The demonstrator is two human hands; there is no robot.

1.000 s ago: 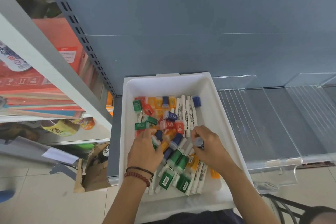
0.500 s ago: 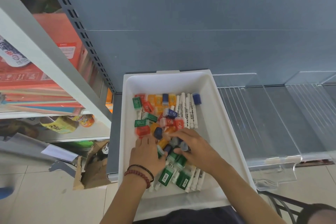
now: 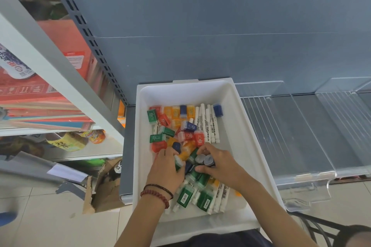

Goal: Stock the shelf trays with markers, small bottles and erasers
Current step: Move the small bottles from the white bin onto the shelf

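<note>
A white bin [image 3: 236, 118] on the shelf holds a jumble of white markers [image 3: 208, 124], green-capped markers [image 3: 183, 196] and small coloured bottles and erasers [image 3: 176, 122]. My left hand [image 3: 167, 168] is down in the pile with its fingers curled over a small green-and-white bottle [image 3: 178, 161]. My right hand [image 3: 217, 163] grips two small grey-capped bottles [image 3: 204, 159] between thumb and fingers, just right of the left hand. What lies under both palms is hidden.
Clear plastic shelf trays [image 3: 291, 130] with dividers stand right of the bin against the blue back panel. A grey shelf upright [image 3: 86, 32] and red boxes [image 3: 66, 46] are at the left. A torn cardboard box [image 3: 104, 186] sits on the tiled floor below.
My right hand has shifted left from the marker row into the middle of the pile and now grips two grey-capped bottles. My left hand moved slightly right and curled onto a small bottle.
</note>
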